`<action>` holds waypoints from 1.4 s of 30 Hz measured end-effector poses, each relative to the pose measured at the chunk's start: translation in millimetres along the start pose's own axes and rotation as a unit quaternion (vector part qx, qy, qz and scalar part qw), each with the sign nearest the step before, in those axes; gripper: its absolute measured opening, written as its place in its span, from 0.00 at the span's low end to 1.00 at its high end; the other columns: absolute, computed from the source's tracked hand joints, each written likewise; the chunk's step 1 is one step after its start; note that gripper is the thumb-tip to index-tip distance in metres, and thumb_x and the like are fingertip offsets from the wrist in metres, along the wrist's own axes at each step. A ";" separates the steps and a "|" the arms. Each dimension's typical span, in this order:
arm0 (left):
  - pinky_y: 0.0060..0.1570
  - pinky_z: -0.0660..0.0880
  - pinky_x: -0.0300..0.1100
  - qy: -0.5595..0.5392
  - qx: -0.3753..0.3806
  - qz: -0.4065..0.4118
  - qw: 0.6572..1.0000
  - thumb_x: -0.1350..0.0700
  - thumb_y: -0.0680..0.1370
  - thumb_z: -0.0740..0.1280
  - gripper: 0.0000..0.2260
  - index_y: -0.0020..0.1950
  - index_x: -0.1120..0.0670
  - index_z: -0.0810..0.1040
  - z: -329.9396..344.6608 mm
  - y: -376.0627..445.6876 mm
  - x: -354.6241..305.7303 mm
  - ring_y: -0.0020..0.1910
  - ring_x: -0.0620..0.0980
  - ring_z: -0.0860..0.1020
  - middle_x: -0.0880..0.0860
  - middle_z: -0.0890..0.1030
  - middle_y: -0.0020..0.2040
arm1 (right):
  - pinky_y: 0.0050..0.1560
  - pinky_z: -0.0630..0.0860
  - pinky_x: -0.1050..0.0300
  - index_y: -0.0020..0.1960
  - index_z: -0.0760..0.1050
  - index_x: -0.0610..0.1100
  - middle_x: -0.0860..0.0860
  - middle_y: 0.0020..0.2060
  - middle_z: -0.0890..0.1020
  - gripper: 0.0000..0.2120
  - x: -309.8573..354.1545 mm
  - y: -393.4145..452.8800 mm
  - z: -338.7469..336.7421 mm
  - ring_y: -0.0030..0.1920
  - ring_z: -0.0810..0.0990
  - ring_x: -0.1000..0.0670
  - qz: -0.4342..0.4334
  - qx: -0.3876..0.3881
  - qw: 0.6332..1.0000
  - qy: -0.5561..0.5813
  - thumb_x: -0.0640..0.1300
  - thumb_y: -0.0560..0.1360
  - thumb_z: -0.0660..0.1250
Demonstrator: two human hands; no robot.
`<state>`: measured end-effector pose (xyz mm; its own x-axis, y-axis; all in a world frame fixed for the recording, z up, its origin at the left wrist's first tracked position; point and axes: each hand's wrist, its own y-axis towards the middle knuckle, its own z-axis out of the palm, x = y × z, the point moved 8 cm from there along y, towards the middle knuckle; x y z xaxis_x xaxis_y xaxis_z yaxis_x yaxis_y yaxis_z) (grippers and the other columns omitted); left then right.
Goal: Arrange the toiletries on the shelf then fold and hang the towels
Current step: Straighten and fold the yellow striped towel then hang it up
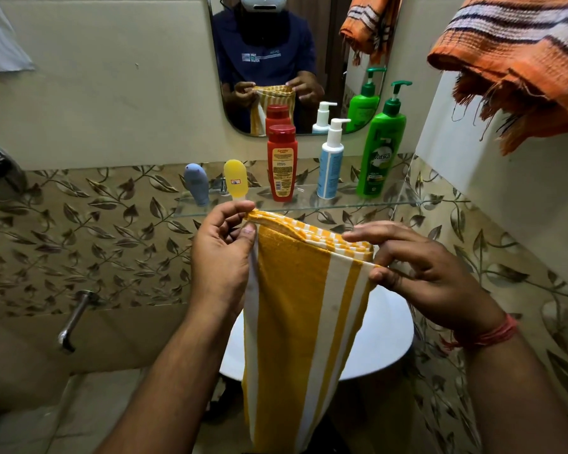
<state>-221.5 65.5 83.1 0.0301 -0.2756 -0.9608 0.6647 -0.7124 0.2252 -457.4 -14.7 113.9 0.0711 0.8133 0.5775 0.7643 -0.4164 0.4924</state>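
Note:
A yellow and white striped towel (295, 309) hangs folded lengthwise in front of me. My left hand (222, 253) pinches its top left corner and my right hand (420, 273) pinches its top right corner. Behind it a glass shelf (391, 201) carries a grey tube (196, 183), a yellow tube (236, 180), a red bottle (281, 163), a white and blue pump bottle (331, 162) and a green pump bottle (382, 145), all upright in a row. An orange striped towel (518, 63) hangs at the upper right.
A mirror (276, 44) above the shelf reflects me and the bottles. A white round basin (384, 335) sits below the towel. A metal tap (73, 319) juts from the leaf-patterned tiled wall at left. A white cloth (0, 37) hangs at the top left.

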 end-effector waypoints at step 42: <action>0.60 0.78 0.49 -0.149 0.181 0.048 0.971 0.55 0.77 0.70 0.21 0.70 0.54 0.73 15.0 21.3 -28.7 0.65 0.53 0.79 0.53 0.82 0.62 | 0.52 0.81 0.59 0.56 0.77 0.50 0.45 0.55 0.72 0.10 26.4 38.0 -59.8 0.55 0.78 0.46 0.035 -0.146 0.989 0.014 0.38 0.79 0.65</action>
<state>-219.4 48.5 117.8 -0.1740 -0.4876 -0.8555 0.3627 -0.8394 0.4047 -464.8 -33.4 186.8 0.0958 0.7686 0.6325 0.5402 -0.5739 0.6155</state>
